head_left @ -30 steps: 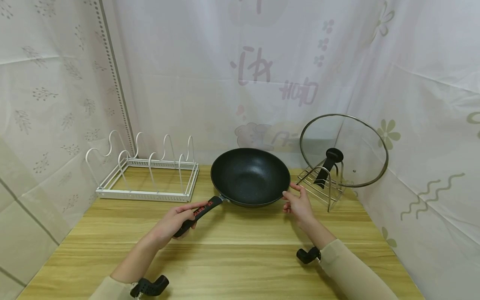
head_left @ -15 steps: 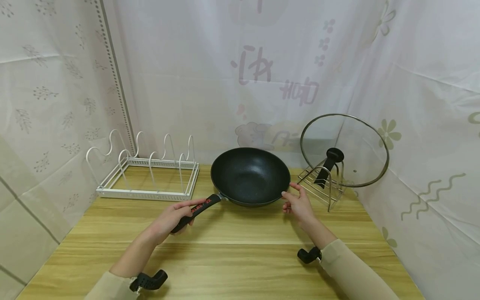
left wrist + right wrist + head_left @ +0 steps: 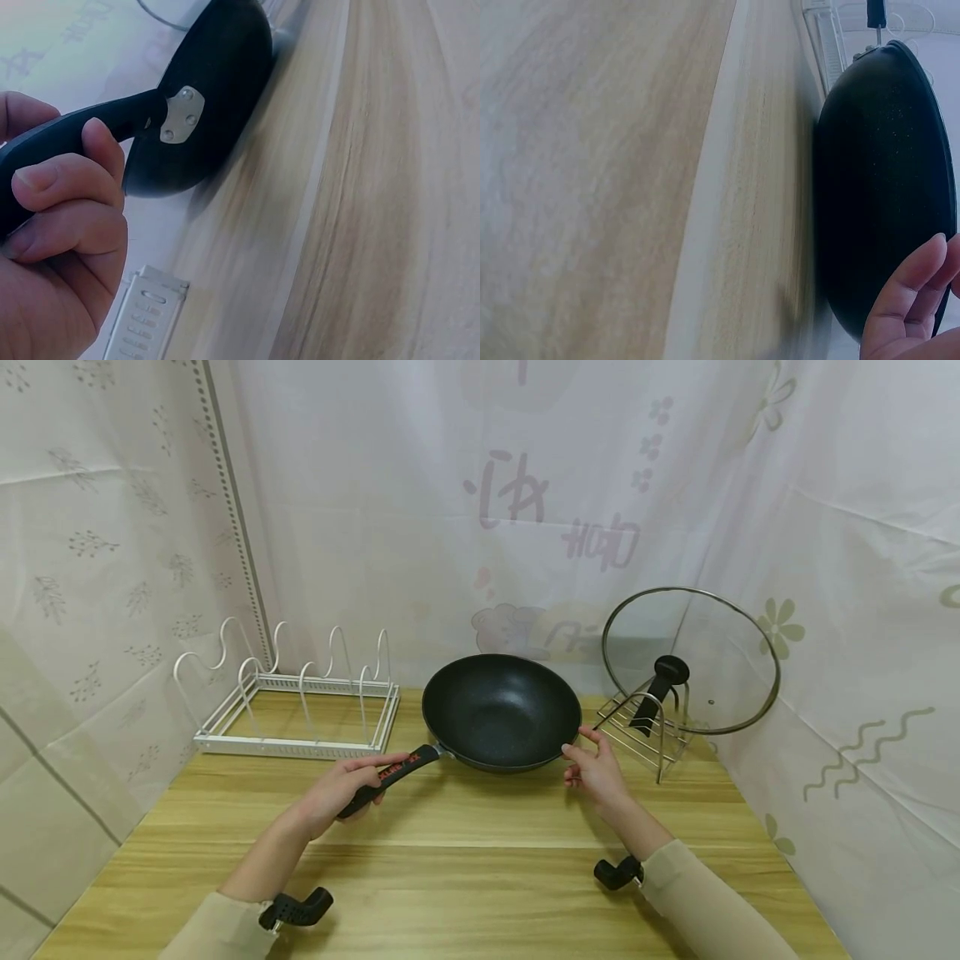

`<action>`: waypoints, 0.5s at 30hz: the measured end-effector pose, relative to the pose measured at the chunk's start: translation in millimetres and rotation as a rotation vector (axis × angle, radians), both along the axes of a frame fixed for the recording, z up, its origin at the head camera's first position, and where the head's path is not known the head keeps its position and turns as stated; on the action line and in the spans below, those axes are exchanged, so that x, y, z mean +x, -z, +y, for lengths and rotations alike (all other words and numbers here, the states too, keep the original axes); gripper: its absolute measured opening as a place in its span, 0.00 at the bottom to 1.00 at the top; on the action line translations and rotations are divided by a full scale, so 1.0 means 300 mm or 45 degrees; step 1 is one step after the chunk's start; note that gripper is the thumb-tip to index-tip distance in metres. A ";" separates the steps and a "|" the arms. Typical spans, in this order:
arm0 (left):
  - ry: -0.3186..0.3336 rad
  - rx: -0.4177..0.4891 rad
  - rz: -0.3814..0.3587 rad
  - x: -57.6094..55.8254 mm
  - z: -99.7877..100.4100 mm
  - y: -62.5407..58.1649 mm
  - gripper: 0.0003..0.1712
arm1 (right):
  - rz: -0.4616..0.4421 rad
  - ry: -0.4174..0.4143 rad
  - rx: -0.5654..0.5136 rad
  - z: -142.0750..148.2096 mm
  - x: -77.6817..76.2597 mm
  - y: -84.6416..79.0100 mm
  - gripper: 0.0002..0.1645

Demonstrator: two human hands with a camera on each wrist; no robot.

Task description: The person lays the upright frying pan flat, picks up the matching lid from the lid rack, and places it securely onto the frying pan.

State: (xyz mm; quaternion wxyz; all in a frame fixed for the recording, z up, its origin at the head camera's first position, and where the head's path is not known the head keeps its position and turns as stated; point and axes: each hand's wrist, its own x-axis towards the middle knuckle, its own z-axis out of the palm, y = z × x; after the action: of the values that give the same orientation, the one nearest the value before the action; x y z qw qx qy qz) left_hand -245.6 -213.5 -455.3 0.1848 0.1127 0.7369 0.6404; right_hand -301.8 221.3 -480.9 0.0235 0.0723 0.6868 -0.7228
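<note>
The black pan is in the middle of the wooden table, toward the back, with its bowl side up and tipped a bit to the person. I cannot tell if its bottom sits flat on the wood or is held just over it. Its long handle comes out at the front left. The left hand has its fingers curled round the handle. The right hand pinches the rim on the other side.

The handle now points more to the left than a second ago, and the left hand moves along with it. The bowl is in nearly the same spot. To me this looks like a small turn of the pan, with both hands sharing the work, and not a move to a new place.

To the left of the pan is a white rack with tall bent bars. To the right is a small wire stand that holds up a big glass lid, near the right hand.

The left wrist view shows a shiny metal plate with three round studs, where the handle joins the pan; the head view hides most of that. The right wrist view shows fingers on the pan's outside, dotted with tiny pale specks
</note>
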 end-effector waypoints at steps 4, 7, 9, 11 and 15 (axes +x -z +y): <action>-0.007 -0.011 -0.010 -0.012 -0.007 0.002 0.34 | -0.007 0.003 -0.021 -0.006 0.000 0.004 0.40; 0.000 -0.012 -0.016 -0.017 -0.014 -0.004 0.34 | -0.013 0.005 -0.030 -0.011 0.002 0.006 0.40; 0.006 -0.014 -0.019 -0.019 -0.019 -0.009 0.34 | -0.018 0.005 -0.029 -0.014 0.004 0.005 0.40; 0.016 -0.019 -0.015 -0.021 -0.025 -0.012 0.35 | -0.025 0.007 -0.028 -0.015 0.006 0.004 0.40; 0.023 -0.033 -0.008 -0.025 -0.035 -0.017 0.34 | -0.034 0.009 -0.027 -0.019 0.011 0.000 0.41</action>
State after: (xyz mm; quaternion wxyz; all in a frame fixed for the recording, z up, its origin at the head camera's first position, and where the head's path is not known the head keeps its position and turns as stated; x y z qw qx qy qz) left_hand -253.2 -223.9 -450.4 0.1945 0.1150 0.7435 0.6294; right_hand -298.6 215.7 -480.9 0.0308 0.0842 0.6784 -0.7292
